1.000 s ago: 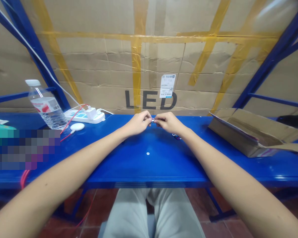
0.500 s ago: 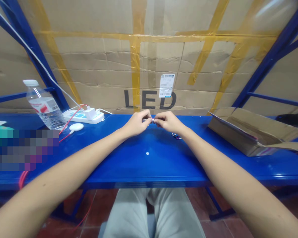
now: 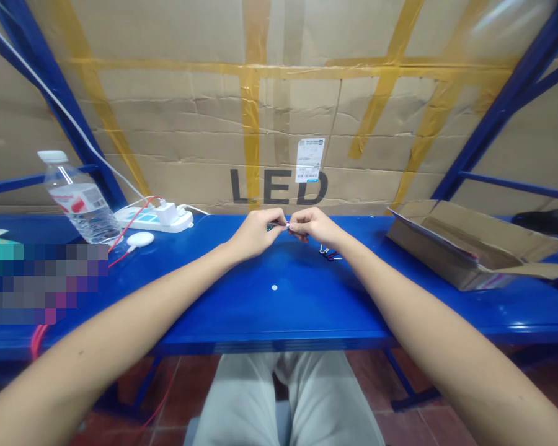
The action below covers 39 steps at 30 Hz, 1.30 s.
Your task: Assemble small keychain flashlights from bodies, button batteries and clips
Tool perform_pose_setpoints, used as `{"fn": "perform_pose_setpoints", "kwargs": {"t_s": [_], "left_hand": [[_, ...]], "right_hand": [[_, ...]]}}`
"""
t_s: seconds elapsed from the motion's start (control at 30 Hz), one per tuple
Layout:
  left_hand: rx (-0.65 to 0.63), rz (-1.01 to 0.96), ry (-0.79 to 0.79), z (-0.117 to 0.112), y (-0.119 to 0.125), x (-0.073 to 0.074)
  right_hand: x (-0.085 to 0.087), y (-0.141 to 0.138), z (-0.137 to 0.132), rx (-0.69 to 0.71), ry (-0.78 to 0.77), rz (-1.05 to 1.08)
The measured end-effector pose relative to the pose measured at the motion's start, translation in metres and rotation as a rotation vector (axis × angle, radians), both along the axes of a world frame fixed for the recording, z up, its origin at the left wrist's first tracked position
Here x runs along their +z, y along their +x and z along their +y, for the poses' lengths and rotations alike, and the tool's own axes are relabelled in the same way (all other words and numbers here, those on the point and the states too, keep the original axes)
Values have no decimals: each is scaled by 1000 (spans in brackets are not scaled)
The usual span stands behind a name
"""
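Observation:
Above the middle of the blue table (image 3: 223, 297), my left hand (image 3: 260, 230) is closed in a pinch on a small, thin, shiny piece (image 3: 270, 227), mostly covered by the fingers. My right hand (image 3: 314, 226) meets it fingertip to fingertip, thumb and forefinger pressed together at the piece's right end. What exactly sits between the right fingertips is too small to name. Beneath the right wrist lies a little cluster of coloured, wire-like pieces (image 3: 331, 254), white, blue and dark, partly hidden by the forearm. Nearer to me is a small white dot (image 3: 274, 287) on the tabletop.
At the left stand a water bottle (image 3: 77, 198) and a white power strip (image 3: 181, 221) with a plugged-in charger. A round white pad (image 3: 140, 239) on a red cable lies nearby. An opened cardboard box (image 3: 446, 254) sits at right. Large taped cardboard (image 3: 190, 136) backs the table.
Both hands stay together at nearly the same spot. The fingers have shifted slightly on the small piece, and less of its shiny surface shows. The view has moved a little.

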State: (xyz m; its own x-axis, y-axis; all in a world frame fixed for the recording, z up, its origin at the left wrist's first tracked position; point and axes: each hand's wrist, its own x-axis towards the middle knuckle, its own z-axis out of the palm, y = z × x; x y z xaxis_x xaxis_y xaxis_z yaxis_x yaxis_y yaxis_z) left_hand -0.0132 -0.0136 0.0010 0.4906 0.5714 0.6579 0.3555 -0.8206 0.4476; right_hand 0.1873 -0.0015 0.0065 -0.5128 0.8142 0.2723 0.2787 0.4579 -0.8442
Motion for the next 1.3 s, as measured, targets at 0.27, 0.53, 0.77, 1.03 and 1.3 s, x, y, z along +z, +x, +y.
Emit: {"fn": "perform_pose_setpoints", "kwargs": {"t_s": [0.27, 0.53, 0.77, 1.03, 1.3], "left_hand": [[134, 39, 26, 0, 0, 2], [223, 194, -23, 4, 1, 7], [175, 156, -390, 3, -6, 10], [137, 96, -389, 5, -4, 5], [173, 63, -254, 4, 0, -1]], "right_hand": [[1, -3, -1, -103, 215, -110], [1, -1, -2, -136, 495, -269], [3, -4, -9, -75, 559, -338], [2, -3, -7, -91, 471, -320], [-4, -5, -2, -121, 446, -283]]}}
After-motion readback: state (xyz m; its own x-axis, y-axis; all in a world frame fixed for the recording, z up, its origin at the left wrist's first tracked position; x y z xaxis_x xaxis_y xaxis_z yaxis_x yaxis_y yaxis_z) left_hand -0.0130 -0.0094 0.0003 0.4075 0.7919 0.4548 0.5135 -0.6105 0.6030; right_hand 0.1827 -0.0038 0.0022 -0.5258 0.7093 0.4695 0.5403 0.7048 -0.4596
